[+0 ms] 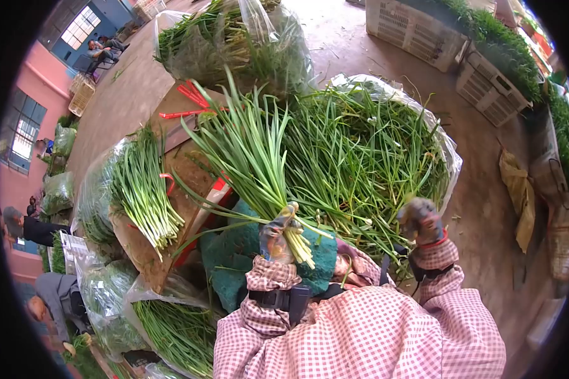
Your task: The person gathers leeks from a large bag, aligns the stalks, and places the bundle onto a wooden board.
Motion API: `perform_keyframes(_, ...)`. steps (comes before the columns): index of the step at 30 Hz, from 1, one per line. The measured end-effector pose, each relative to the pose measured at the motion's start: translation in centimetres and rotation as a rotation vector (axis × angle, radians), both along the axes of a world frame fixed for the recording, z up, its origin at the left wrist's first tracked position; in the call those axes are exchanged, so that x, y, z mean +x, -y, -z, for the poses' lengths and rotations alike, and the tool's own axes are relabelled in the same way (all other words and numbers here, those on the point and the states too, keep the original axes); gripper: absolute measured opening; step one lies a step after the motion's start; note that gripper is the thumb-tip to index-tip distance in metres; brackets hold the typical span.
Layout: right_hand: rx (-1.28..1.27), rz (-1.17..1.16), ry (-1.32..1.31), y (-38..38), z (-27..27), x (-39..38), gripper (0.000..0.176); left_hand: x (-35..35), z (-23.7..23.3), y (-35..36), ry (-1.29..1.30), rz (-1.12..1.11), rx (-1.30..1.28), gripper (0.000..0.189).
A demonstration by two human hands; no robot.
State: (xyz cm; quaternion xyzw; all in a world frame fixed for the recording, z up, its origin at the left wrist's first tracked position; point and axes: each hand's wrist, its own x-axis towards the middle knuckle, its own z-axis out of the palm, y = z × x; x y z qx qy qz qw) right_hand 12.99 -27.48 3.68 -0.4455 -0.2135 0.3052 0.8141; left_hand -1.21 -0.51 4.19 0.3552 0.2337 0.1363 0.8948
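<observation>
My gloved left hand (277, 237) is closed around the pale stems of a bunch of garlic chives (253, 151), whose long green leaves fan out up and away from me. Just to the right, my gloved right hand (422, 221) has its fingers curled in. It is slightly blurred, and whatever it may hold is hidden. That hand is by the near right edge of a large heap of loose chives (367, 151) on a clear plastic sheet (450, 158). Left of the held bunch, a neat bundle of chives (146, 196) with a red band lies on a brown board (155, 262).
Red ties (193, 95) lie at the board's far end. Behind stands a big plastic bag (234, 47) full of chives. White crates (411, 35) of greens line the far right. More bagged greens (104, 297) and other people (54, 303) are on the left.
</observation>
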Motion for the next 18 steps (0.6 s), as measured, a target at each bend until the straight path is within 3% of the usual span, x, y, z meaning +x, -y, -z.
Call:
perform_keyframes(1,0.002,0.013,0.132,0.0,0.1,0.8,0.025,0.0,-0.4,0.2,0.144,0.022,-0.043,0.036)
perform_keyframes(3,-0.616,0.128,0.220,-2.5,-2.6,-0.5,0.025,-0.4,-0.1,-0.1,0.018,0.083,-0.004,0.040)
perform_keyframes(4,-0.889,0.189,0.731,-4.0,-4.5,-1.3,0.026,-0.8,1.0,-0.2,0.188,0.075,0.040,0.041)
perform_keyframes(6,-0.573,0.091,0.817,-6.4,-4.2,-2.8,0.025,0.0,2.9,0.2,0.537,0.070,0.097,0.042)
perform_keyframes(7,-0.553,0.049,0.791,-7.5,-5.6,-3.7,0.025,0.2,0.1,1.1,0.556,0.166,0.119,0.040)
perform_keyframes(9,-0.436,0.012,0.875,-8.2,-3.2,-4.2,0.014,-1.7,3.0,-0.3,-0.205,0.142,0.657,0.034)
perform_keyframes(11,-0.477,-0.077,0.500,-7.4,-2.8,-4.6,0.010,-2.8,-2.5,-0.2,0.038,0.084,0.037,0.030)
perform_keyframes(12,-0.552,0.069,0.755,-6.9,-2.8,-3.8,0.014,-0.8,-6.9,0.0,0.290,0.318,-0.245,0.027)
perform_keyframes(13,-0.623,0.213,1.013,-6.3,-2.9,-2.5,0.018,-3.6,-2.8,-2.8,0.123,0.356,-0.302,0.031)
perform_keyframes(14,-0.727,0.257,1.131,-5.8,-3.0,-1.6,0.032,-3.1,-5.6,-2.0,0.307,0.287,-0.129,0.026)
perform_keyframes(15,-0.724,0.251,1.135,-6.2,-2.6,-1.4,0.032,-2.6,-8.4,-1.3,0.488,0.210,0.051,0.021)
perform_keyframes(17,-0.825,0.377,1.263,-8.5,-1.9,-1.1,0.046,-3.2,-9.7,-2.0,0.574,0.187,0.062,0.021)
perform_keyframes(18,-0.914,0.314,1.226,-10.1,-1.8,-1.7,0.054,-3.6,-9.9,-2.3,0.582,0.184,0.051,0.021)
